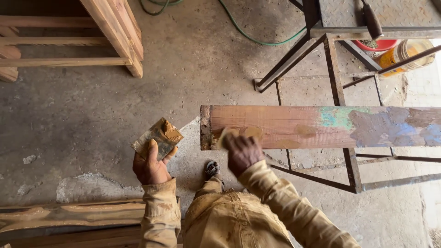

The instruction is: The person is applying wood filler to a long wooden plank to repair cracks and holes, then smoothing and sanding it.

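On the dusty concrete floor [92, 119], the left hand [150, 166] grips a small flat board [156, 138] heaped with soft, sticky brown putty. The right hand [242, 151] is closed on a thin scraper [223, 136], pressing putty onto the near end of the long wooden plank [285, 126], which looks stiff and heavy on its metal stand [342, 151].

- My right hand [242, 151] covers whatever tool it presses on the plank [294, 126]; only a blurred pale tip shows
- The plank runs off the right edge, its far end unseen
- My left hand [149, 166] hides the lower corner of the putty-smeared card [158, 138]
- The yellow tub [404, 55] sits partly behind the metal frame [333, 69]
- The wooden frame [69, 41] is cut by the top and left edges
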